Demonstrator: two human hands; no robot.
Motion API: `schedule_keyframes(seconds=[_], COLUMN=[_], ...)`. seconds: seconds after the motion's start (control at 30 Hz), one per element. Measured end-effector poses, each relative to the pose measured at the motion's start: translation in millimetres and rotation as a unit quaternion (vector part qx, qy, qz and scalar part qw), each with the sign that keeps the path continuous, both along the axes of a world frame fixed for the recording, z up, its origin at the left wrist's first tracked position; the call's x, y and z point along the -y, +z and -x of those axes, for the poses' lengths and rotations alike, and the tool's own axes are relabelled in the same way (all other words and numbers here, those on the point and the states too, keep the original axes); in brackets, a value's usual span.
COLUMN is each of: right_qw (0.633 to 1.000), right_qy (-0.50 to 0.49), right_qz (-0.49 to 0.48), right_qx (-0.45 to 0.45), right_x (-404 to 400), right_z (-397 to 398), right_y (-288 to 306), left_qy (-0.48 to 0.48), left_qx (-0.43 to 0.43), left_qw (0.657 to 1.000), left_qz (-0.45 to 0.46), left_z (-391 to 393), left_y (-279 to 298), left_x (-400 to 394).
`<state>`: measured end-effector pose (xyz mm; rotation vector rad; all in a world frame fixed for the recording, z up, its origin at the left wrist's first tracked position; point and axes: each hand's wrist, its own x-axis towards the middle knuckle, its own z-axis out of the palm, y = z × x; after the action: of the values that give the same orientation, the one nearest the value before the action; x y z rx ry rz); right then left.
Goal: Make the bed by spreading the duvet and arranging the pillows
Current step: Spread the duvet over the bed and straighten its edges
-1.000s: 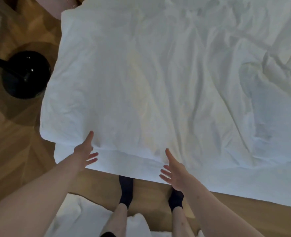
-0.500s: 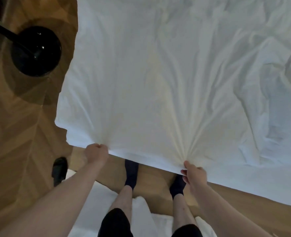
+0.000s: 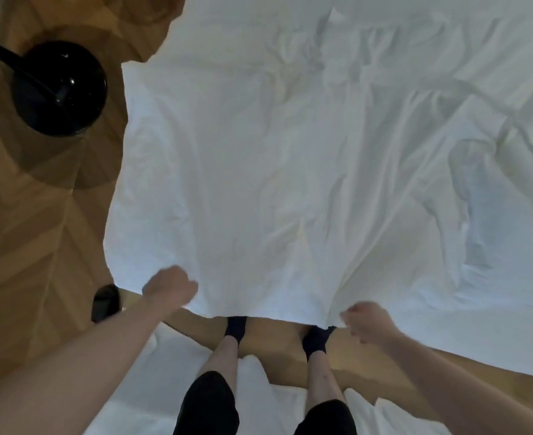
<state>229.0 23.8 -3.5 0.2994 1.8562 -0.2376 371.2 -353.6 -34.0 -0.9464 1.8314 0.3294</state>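
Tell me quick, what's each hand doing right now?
Left hand: closed, gripping the duvet edge.
Right hand: closed, gripping the same edge.

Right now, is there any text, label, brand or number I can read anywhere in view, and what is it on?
None: no readable text shows.
White duvet: plain, no tag visible.
Black lamp base: only glare, no marking.
Wooden floor: bare.

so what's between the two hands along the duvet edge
In the head view, only the duvet's hanging white hem spans between the left hand and right hand; two dark-socked feet show just below it.
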Motion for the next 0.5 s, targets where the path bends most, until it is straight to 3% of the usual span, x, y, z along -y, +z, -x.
schedule_keyframes(seconds=[0.13, 0.23, 0.37, 0.5], right_qw=[0.973, 0.943, 0.931, 0.951], right_qy=[-0.066, -0.055, -0.002, 0.058], right_qz=[0.049, 0.075, 0.081, 0.052], right_qx=[-0.216, -0.319, -0.356, -0.3], right_x=[53.1, 102.1, 151.1, 165.8], right_z=[106.0, 175.2, 234.9, 249.9], right_y=[-23.6, -38.7, -67.6, -108.9], left_qy=[-0.019, 0.019, 0.039, 0.093], left_qx=[-0.141, -0.215, -0.224, -0.22], left_qw=[0.987, 0.969, 0.963, 0.963], left_qz=[0.074, 0.118, 0.146, 0.126], left_z=[110.5, 175.3, 219.8, 227.1], left_y=[-5.5, -14.7, -39.9, -64.7], left_x=[68.1, 107.5, 144.3, 163.8])
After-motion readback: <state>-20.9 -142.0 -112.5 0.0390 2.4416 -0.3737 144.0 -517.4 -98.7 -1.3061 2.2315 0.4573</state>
